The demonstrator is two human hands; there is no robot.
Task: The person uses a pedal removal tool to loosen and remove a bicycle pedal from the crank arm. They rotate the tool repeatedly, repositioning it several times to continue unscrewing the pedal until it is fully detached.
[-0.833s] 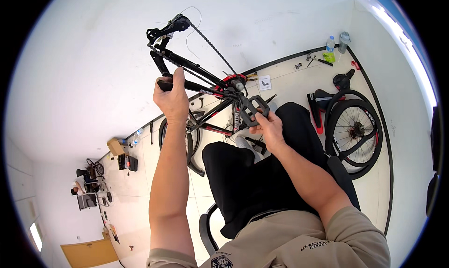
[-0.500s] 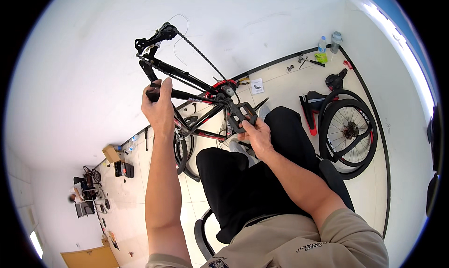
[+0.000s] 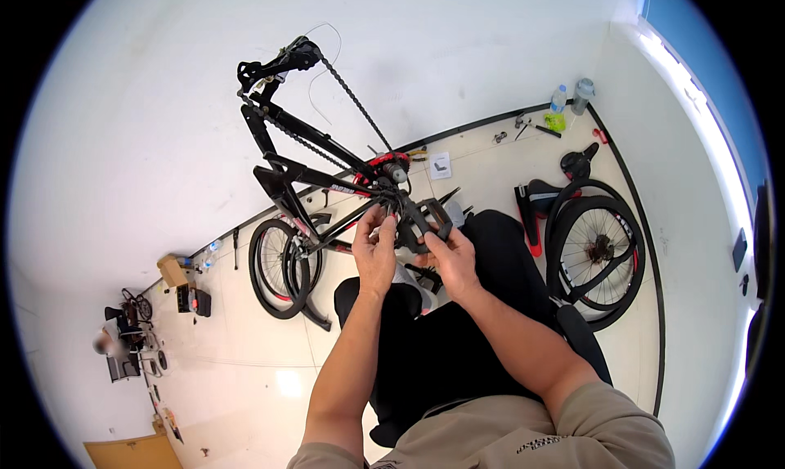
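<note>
A black and red bicycle frame (image 3: pixel 282 183) stands tilted in front of me, with its chain (image 3: pixel 352 97) looped from the derailleur (image 3: pixel 298 56) to the red-rimmed chainring (image 3: pixel 380 166). My right hand (image 3: pixel 452 260) grips the lower edge of a black flat pedal (image 3: pixel 433 215). Beside it, my left hand (image 3: pixel 374 252) has its fingers closed near the pedal's inner end at the crank; what exactly they pinch is hidden. The crank area sits just above both hands. My legs in black trousers (image 3: pixel 507 264) are below the pedal.
Two wheels (image 3: pixel 278 269) lie left, more wheels (image 3: pixel 597 248) and a saddle (image 3: pixel 576 162) right. Tools (image 3: pixel 544 130), bottles (image 3: pixel 558 97) and a paper (image 3: pixel 440 165) line the wall. A box (image 3: pixel 173 269) and a seated person (image 3: pixel 114 342) among bicycle parts are at far left.
My left hand has left the upper frame tube and moved down and right to the crank beside the pedal. My right hand still holds the pedal, slightly lower in view.
</note>
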